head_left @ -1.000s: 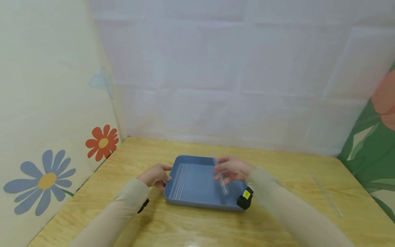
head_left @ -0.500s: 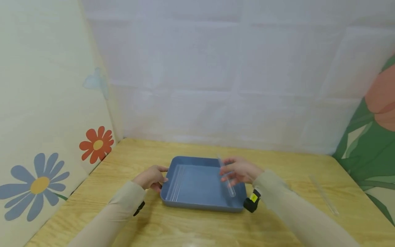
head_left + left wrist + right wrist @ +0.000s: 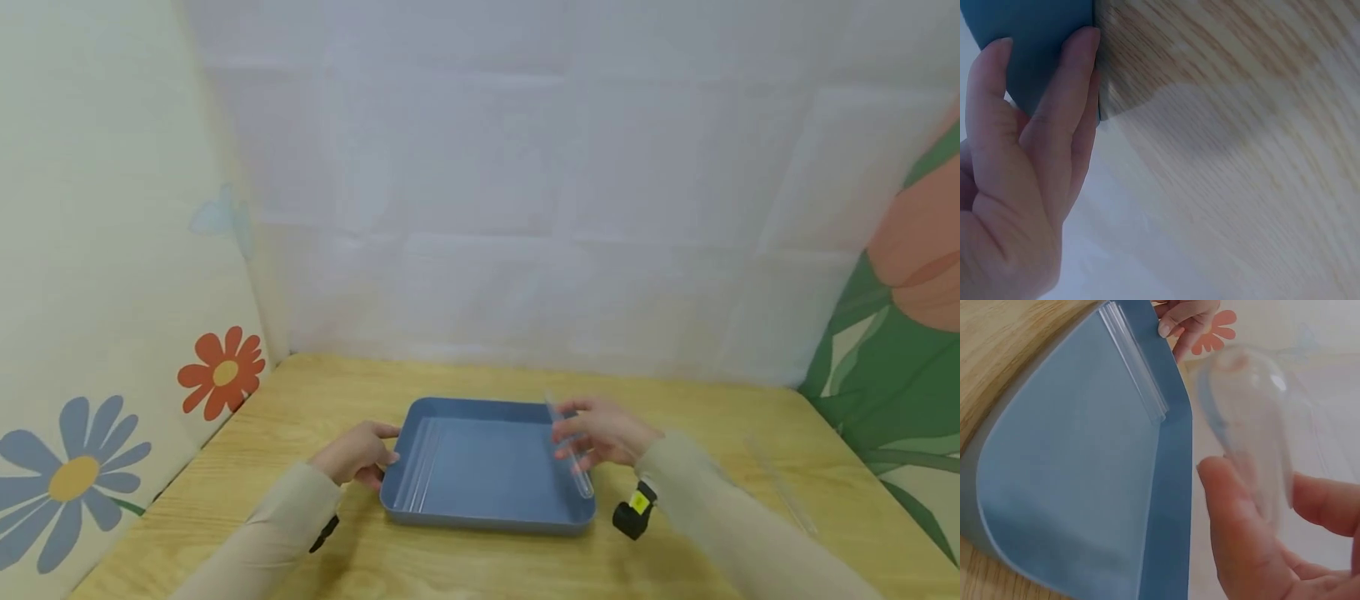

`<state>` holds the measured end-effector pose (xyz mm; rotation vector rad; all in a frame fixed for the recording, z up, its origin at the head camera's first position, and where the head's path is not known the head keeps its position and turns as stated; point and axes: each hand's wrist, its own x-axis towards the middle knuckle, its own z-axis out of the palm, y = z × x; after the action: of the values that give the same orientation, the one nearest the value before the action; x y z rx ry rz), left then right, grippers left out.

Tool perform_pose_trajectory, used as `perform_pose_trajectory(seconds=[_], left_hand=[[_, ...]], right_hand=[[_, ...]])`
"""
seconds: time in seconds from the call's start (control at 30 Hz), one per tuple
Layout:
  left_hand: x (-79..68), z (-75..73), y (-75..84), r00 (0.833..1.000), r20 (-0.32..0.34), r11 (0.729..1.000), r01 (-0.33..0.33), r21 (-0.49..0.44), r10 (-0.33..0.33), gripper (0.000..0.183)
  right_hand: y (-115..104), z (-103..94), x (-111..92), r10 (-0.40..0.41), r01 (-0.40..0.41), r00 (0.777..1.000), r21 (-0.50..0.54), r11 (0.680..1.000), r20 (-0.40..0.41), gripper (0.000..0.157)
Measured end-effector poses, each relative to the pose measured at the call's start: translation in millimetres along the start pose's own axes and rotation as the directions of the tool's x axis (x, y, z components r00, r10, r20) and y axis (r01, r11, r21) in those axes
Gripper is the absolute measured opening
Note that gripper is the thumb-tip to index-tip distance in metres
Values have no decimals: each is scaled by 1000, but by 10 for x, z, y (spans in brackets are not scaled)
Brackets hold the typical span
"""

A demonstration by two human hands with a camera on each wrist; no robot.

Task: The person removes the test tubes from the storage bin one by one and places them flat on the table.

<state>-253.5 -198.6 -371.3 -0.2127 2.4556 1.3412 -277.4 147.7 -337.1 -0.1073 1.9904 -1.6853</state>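
Note:
My left hand (image 3: 356, 455) holds the left side of a shallow blue tray (image 3: 487, 527), thumb at the rim and fingers against the outer wall. In the left wrist view, two fingertips (image 3: 1082, 47) lie on that wall. My right hand (image 3: 606, 433) pinches a clear test tube (image 3: 577, 467) between thumb and fingers. The tube slants over the tray's right end, rounded end toward me. In the right wrist view, its rounded end (image 3: 1244, 372) stands above the thumb, apart from the tray. More clear tubes (image 3: 417, 467) lie side by side along the tray's left wall.
Another clear tube (image 3: 783, 487) lies on the wooden table (image 3: 480, 567), right of the right forearm. White cloth (image 3: 480, 208) hangs behind the table. Flower-printed panels stand at the left (image 3: 112, 275) and right (image 3: 900, 358).
The right hand has moved rightward with the test tube, from over the tray's inner right half to its right wall. The left hand stays at the tray's left side. The head view has shifted slightly.

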Motion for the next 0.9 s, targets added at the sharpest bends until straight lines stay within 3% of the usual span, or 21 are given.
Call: perform_pose_trajectory(seconds=[0.33, 0.6, 0.9], left_hand=[[-5, -41, 37, 1000, -21, 1000, 19, -21, -19, 52], [-22, -7, 10, 1000, 25, 999, 12, -44, -11, 51], [-24, 1, -16, 1000, 12, 1000, 7, -30, -6, 52]], right_hand=[[25, -213, -106, -31, 31, 999, -22, 999, 9, 51], [86, -395, -264, -38, 37, 999, -39, 999, -14, 54], [148, -559, -397, -40, 38, 999, -53, 998, -20, 56]])
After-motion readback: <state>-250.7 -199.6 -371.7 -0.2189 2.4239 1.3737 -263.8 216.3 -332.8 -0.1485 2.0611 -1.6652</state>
